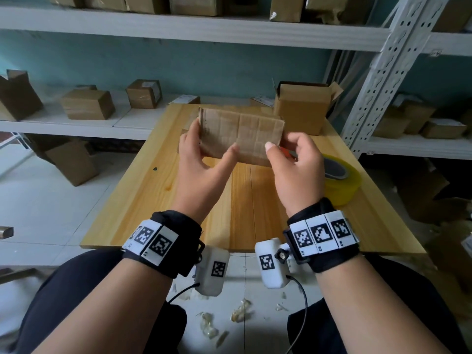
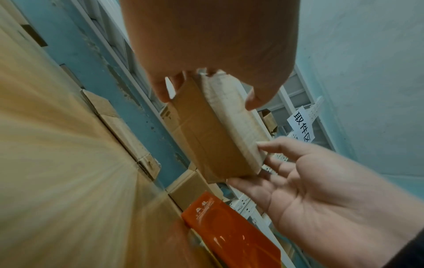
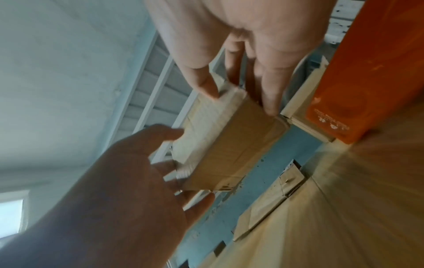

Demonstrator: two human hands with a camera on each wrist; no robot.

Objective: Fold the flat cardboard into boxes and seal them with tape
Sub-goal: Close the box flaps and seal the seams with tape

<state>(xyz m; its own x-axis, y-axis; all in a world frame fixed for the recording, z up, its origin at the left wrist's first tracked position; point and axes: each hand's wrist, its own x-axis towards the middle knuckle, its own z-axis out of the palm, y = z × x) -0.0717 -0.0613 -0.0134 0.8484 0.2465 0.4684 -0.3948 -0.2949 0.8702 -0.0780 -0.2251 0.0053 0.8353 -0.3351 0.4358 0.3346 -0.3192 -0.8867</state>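
Both forearms are reaching forward side by side, each wrist wearing a black band with white coded tags. The left hand [image 1: 201, 159] is lifting up with the palm turned inward, its thumb stretching across toward the right hand while the fingers are curling round the far side of what it is gripping. The right hand [image 1: 293, 162] is holding level with the left, thumb pointing up in front and fingers curling behind, pinching. The two thumbs are lying near each other, not touching.
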